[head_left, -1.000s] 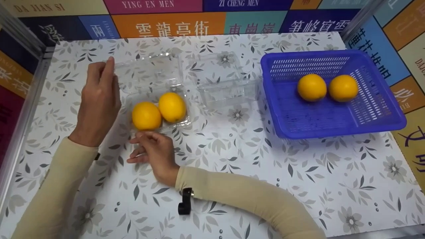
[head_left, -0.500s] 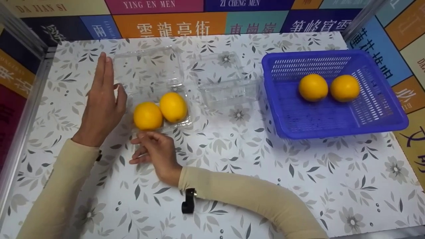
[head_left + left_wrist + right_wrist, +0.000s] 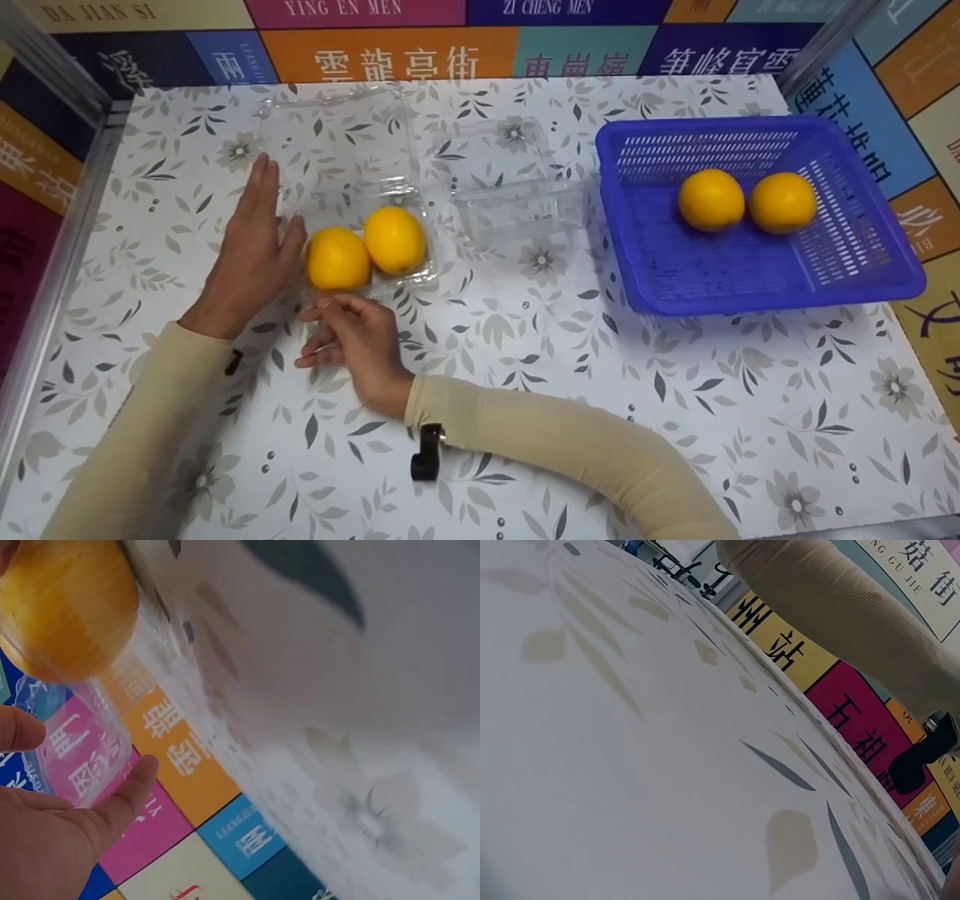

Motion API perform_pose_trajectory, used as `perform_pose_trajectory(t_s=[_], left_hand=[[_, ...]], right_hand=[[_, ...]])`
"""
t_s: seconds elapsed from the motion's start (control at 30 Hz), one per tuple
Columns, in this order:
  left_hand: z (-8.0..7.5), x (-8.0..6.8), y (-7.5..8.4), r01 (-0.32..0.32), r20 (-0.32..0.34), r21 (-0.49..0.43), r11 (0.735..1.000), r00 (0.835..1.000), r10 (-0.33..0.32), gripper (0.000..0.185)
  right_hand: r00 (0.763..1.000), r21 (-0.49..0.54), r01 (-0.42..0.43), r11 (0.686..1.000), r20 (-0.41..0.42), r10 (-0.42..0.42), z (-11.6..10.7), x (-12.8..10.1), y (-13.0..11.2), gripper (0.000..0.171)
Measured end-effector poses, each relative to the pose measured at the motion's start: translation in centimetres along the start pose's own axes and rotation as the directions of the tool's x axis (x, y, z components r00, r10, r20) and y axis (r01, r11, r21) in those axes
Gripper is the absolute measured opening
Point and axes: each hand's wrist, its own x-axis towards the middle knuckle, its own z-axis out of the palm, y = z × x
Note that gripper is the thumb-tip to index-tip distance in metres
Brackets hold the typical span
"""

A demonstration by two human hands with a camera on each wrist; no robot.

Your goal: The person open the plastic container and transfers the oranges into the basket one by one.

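Note:
A clear plastic clamshell box point(image 3: 420, 279) holds two oranges point(image 3: 337, 259) in its base, and its lid point(image 3: 337, 142) stands folded back behind them. My left hand point(image 3: 251, 259) is just left of the box, fingers straight and thumb apart, grasping nothing. The left wrist view shows an orange point(image 3: 67, 607) behind clear plastic, close above the left thumb and fingers. My right hand point(image 3: 364, 349) pinches the front rim of the box, just below the left orange, its other fingers loosely spread. In the right wrist view the right fingers are hidden.
Right of the box sits a second clear plastic box point(image 3: 521, 210), open on the table point(image 3: 525, 420). A blue perforated basket point(image 3: 637, 277) at the right holds two more oranges point(image 3: 711, 200). Printed panels point(image 3: 397, 56) border the table at the back and sides.
The lid has tipped further back. My left hand has let go of its left edge, straightened its fingers and come down and right beside the left orange. My right hand has stayed put.

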Motion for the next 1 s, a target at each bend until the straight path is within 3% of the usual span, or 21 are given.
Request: perform_pose_trajectory(t_s=[0.23,0.43,0.77,1.0], left_hand=[[0.6,-1.6,-0.3,0.116,0.027,-0.162,0.98,0.993,-0.114,0.065],[0.8,-3.3,-0.2,0.213,0.025,-0.307,0.927,0.976,-0.216,0.057],[1.2,-5.3,0.9,0.381,0.122,-0.395,0.836,0.924,-0.363,0.062],[1.6,-6.0,1.6,0.419,0.127,-0.454,0.786,0.904,-0.409,0.065]], right_hand=[[1.0,-0.005,-0.002,1.0,-0.006,0.002,-0.1,0.0,0.0,0.033],[1.0,0.013,-0.009,1.0,-0.006,0.009,0.0,0.1,0.0,0.033],[0.999,0.009,-0.026,1.0,-0.023,0.026,0.1,0.1,-0.1,0.024],[0.999,0.004,-0.029,1.0,-0.019,0.03,0.1,0.0,-0.1,0.019]])
